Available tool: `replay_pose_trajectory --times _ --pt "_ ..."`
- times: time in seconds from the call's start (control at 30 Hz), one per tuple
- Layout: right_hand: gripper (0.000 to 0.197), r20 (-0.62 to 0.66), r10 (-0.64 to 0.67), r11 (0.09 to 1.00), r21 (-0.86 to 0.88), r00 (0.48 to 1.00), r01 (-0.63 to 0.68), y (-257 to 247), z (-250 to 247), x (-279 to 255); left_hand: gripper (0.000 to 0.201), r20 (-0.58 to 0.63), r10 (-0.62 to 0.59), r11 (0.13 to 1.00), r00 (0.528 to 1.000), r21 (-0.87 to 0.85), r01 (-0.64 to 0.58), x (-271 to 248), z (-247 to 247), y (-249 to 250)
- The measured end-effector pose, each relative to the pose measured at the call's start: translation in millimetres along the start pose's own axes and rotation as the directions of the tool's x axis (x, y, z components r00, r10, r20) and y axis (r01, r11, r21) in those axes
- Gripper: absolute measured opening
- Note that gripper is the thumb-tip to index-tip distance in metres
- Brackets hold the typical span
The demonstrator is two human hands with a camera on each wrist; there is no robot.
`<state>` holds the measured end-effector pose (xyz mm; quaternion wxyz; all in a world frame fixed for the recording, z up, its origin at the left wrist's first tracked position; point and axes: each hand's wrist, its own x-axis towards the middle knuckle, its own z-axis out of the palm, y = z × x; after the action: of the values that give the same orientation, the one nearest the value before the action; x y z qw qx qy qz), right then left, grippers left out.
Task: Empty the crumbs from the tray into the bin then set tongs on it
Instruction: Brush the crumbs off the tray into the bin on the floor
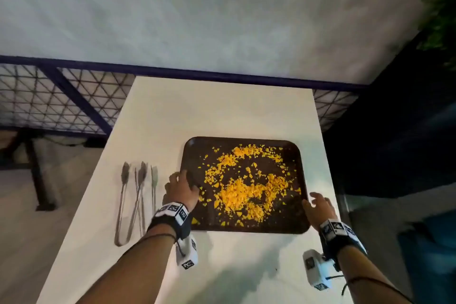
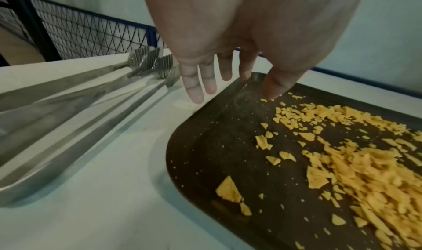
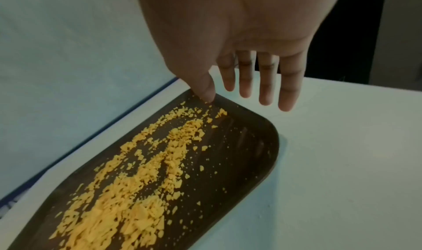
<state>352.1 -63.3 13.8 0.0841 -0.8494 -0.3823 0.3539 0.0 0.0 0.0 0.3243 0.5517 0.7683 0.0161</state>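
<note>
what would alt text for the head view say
Two hands, the left hand and right hand, reach for opposite edges of a dark tray strewn with yellow crumbs on a white table; metal tongs lie left.

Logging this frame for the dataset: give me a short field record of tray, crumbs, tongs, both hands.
tray: dark, flat on the white table
crumbs: yellow, scattered over the tray, none emptied yet
tongs: metal, several on the table left of the tray, untouched
left hand: at the tray's left rim, fingers straight, thumb over the inside
right hand: at the tray's right rim, fingers spread, no grip yet
bin: not clearly in view
</note>
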Motion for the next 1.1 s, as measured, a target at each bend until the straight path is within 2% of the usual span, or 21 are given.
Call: replay_pose_trajectory --times 0.1,0.23,0.43,0.6,0.73,0.97,1.1 --pt "0.050 0.025 0.056 0.998 -0.002 0.998 -0.056 -5 7 10 0.062 -0.016 -0.113 0.994 0.993 0.007 0.113 14 3 -1" --pt "0.057 0.004 0.131 0.991 -0.031 0.991 -0.131 -6 8 16 0.053 0.011 -0.183 0.983 0.983 0.037 0.182 20 10 -6" --pt "0.040 0.011 0.143 0.979 -0.146 0.990 -0.140 -6 9 23 0.051 0.018 -0.203 0.978 0.979 -0.032 0.204 30 6 -10" --pt "0.039 0.001 0.136 0.980 -0.147 0.991 -0.134 -4 7 15 0.046 0.006 -0.177 0.980 0.984 -0.093 0.177 33 -6 -13" --pt "0.039 -0.042 0.078 0.994 -0.073 0.996 -0.081 -3 -8 -4 0.042 -0.029 -0.125 0.985 0.992 -0.127 0.120 21 -18 -11" --pt "0.034 -0.167 0.008 0.984 0.179 0.986 0.023 18 -30 -57 0.032 -0.154 -0.001 0.968 0.988 -0.247 -0.038 -31 -38 -14" --pt "0.033 -0.201 -0.046 0.960 0.263 0.979 0.099 40 -41 -96 0.029 -0.135 0.060 0.958 0.989 -0.271 -0.095 -76 -45 -22"
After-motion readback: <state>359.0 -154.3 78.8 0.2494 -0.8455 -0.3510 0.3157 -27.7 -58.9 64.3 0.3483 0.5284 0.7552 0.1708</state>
